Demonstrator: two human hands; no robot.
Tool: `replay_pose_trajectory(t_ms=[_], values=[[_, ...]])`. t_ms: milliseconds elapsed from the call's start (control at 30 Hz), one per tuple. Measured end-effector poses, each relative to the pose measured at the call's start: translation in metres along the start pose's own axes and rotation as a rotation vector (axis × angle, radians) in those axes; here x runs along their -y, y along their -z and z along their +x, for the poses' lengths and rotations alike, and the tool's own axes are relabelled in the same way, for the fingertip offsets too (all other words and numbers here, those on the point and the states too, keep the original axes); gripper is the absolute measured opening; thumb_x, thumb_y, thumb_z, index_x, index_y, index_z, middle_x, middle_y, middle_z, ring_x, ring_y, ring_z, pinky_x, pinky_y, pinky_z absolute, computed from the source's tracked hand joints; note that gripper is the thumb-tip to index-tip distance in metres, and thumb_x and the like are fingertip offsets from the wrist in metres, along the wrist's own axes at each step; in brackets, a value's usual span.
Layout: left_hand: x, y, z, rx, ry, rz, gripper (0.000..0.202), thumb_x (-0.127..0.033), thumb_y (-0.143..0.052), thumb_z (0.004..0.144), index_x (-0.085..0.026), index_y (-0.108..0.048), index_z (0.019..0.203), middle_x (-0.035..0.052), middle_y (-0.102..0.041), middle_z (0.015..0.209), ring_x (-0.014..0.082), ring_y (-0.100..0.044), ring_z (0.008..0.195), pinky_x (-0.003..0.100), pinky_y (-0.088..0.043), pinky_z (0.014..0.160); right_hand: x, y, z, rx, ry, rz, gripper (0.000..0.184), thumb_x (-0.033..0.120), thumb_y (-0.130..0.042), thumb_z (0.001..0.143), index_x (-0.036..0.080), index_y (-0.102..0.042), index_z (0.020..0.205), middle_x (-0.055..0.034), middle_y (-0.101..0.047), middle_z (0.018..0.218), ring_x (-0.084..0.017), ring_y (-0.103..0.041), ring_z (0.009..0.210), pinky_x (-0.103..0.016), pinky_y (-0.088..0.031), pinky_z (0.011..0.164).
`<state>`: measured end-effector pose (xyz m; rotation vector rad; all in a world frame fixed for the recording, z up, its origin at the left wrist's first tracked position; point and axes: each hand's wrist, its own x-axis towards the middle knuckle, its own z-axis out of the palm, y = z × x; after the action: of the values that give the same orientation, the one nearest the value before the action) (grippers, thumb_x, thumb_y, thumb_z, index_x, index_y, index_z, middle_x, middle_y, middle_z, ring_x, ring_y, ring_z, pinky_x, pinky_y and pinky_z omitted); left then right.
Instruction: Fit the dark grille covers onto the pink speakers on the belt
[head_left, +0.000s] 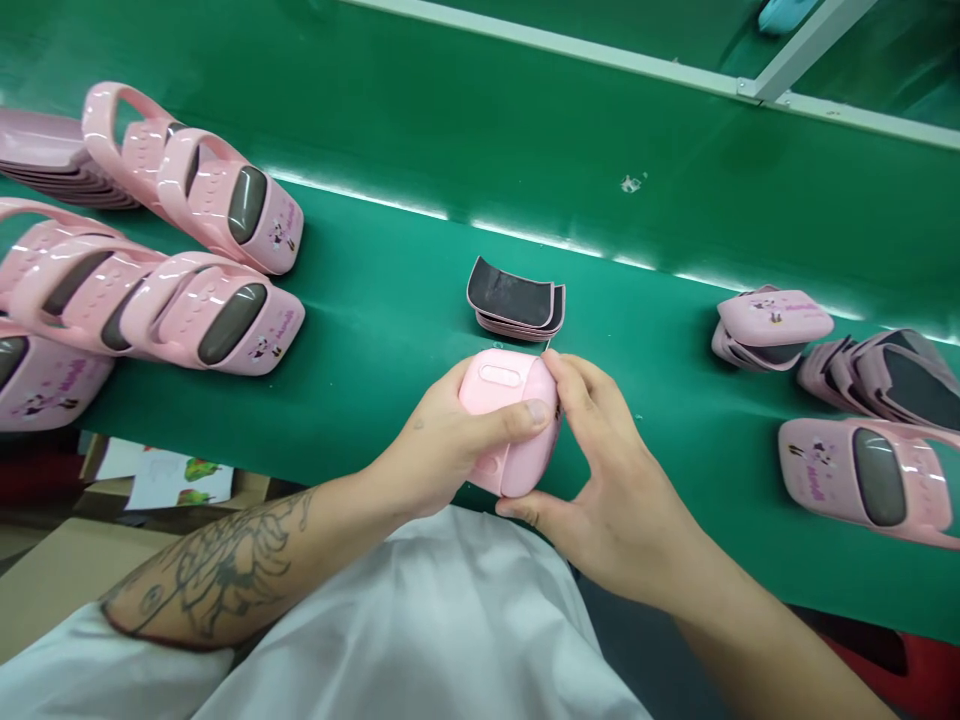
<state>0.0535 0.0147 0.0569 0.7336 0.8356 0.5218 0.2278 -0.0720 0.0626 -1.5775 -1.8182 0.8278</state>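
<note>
A glossy pink plastic housing [501, 395], with rounded corners and an oval recess on its face, is held above the front of the green bench. My left hand [457, 435] is closed around its left side, the thumb lying across the face. At the right end, my right hand [600, 460] grips it between the thumb below and the fingers above. The underside is hidden. Just beyond it lies a small stack of curved pink panels [516, 297] with dark inner faces.
Several pink handled housings [225, 315] with dark windows stand at the left, near a stack of pale pink shells [52, 150]. On the right are more curved panels [885, 380] and another handled housing [817, 465]. A white metal rail [600, 55] crosses the back.
</note>
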Motion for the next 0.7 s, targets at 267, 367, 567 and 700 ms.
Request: replay_pose_trajectory(t_ms=[267,367,567,700], values=[[0.006,-0.001,-0.002,-0.060,-0.004,-0.062,0.050,-0.034,-0.094,0.079,-0.018,-0.071,0.121,0.0085,-0.075,0.112,0.0215,-0.070,0.098,0.031,-0.058,0.082,-0.001,-0.004,0.001,-0.019,0.009,-0.004,0.113,0.037,-0.093,0.084,0.025,-0.025,0.173,-0.0169,-0.043,0.165,-0.038,-0.046,0.156,-0.061,-0.049,0.127],[0.007,0.001,-0.004,-0.077,-0.018,-0.035,0.058,-0.038,-0.094,0.077,-0.018,-0.069,0.124,0.0106,-0.074,0.117,0.0258,-0.071,0.104,0.035,-0.059,0.085,-0.003,-0.005,0.001,-0.022,0.069,-0.012,0.113,0.036,-0.093,0.083,0.022,-0.024,0.173,-0.0184,-0.043,0.164,-0.037,-0.045,0.156,-0.059,-0.051,0.127],[-0.002,0.014,-0.020,-0.054,-0.082,0.190,0.087,-0.043,-0.099,0.070,-0.027,-0.056,0.143,0.0125,-0.069,0.142,0.0325,-0.071,0.118,0.040,-0.063,0.088,0.001,-0.010,-0.003,-0.119,0.249,-0.174,0.107,0.039,-0.085,0.091,0.013,-0.021,0.173,-0.0244,-0.046,0.160,-0.039,-0.047,0.153,-0.060,-0.054,0.123],[-0.008,0.018,-0.028,-0.040,-0.090,0.228,0.091,-0.035,-0.102,0.064,-0.028,-0.055,0.143,0.0130,-0.068,0.149,0.0339,-0.073,0.120,0.040,-0.065,0.091,0.002,-0.016,-0.005,-0.177,0.342,-0.224,0.105,0.031,-0.084,0.091,0.007,-0.021,0.172,-0.0264,-0.049,0.157,-0.039,-0.047,0.154,-0.060,-0.051,0.125]])
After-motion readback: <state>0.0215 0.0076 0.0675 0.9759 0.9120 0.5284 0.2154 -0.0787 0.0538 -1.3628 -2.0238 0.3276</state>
